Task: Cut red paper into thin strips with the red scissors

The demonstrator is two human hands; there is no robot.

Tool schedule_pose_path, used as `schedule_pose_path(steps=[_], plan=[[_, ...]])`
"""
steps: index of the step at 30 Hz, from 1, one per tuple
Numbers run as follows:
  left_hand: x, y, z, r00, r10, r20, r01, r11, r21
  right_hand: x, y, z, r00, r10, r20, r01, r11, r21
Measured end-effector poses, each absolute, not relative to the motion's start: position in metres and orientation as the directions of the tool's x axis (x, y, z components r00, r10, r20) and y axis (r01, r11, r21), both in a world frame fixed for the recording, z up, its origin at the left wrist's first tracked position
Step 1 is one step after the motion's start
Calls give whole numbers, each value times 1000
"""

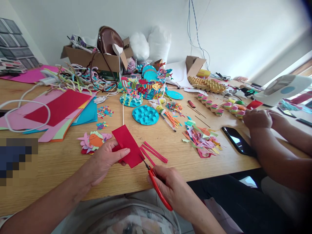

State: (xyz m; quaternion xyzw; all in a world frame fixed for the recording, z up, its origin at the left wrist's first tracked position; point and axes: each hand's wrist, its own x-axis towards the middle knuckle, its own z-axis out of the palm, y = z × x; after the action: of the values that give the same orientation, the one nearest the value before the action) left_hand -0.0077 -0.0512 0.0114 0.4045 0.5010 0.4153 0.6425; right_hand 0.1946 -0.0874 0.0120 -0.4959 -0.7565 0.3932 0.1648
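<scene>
My left hand (pixel 107 159) pinches a piece of red paper (pixel 128 146) between thumb and fingers, held tilted above the table's front edge. Red-handled scissors (pixel 158 188) are gripped in my right hand (pixel 170 185), their blades at the paper's lower right edge. Two or so narrow red paper strips (pixel 156 152) lie on the wood just behind the blades. Left of the paper is a small heap of cut paper fish (pixel 95 139) in orange, pink and green. A blue textured disc (pixel 145 115) lies behind the red paper.
Coloured paper sheets (pixel 56 107) and a white cable (pixel 48 113) lie left. Paper scraps (pixel 202 138) and a phone (pixel 235 139) are to the right, beside another person's hands (pixel 258 120). Decorated fish pieces (pixel 141 87), a cardboard box (pixel 92 61) and pipe cleaners (pixel 73 78) fill the back.
</scene>
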Motion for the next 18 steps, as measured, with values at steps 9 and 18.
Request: schedule_pose_path(steps=[9,18], plan=[[-9,-52,9,178,919,-351,-179,381,907,194,-89,8,-455,879,-143,607,189,-772],[-12,-51,8,201,900,-386,-175,421,890,195,-91,11,-469,863,-186,547,119,-828]])
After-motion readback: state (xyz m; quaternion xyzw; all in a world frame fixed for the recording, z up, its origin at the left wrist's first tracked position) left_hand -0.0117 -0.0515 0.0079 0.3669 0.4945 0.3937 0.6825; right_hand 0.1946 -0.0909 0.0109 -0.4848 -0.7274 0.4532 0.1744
